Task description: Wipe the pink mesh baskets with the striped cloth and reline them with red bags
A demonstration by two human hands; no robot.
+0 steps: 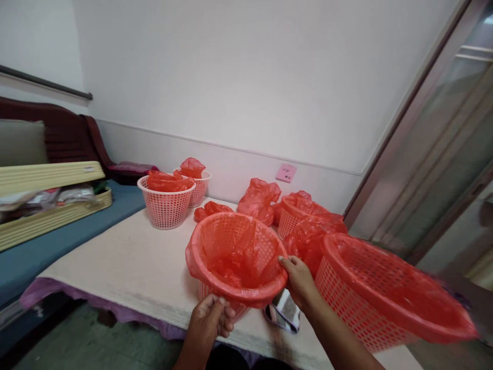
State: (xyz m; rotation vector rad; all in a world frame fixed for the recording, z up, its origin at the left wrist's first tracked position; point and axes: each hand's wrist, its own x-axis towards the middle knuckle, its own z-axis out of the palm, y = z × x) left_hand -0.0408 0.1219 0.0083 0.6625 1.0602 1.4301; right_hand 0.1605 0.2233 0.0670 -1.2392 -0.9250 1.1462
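Observation:
In front of me on the bed stands a perforated plastic basket (203, 292), lined with a thin red plastic bag (234, 257) whose edge is folded out over the rim. My right hand (298, 277) pinches the bag-covered rim at its right side, thumb on top. At the near side, my left hand (211, 317) has its fingers curled in just below the rim, closed at the bag's folded edge. Close by my right forearm is a larger-looking lined basket (362, 303), also with red film over its rim. A patterned cloth (287, 311) lies partly hidden behind the middle basket.
Two white baskets (167, 208) with red bags stand at the back left. Loose red bags (259, 200) and another basket (287, 221) sit along the wall. A pink note (286, 172) is on the wall. Left is an open cream case (54, 221) with items.

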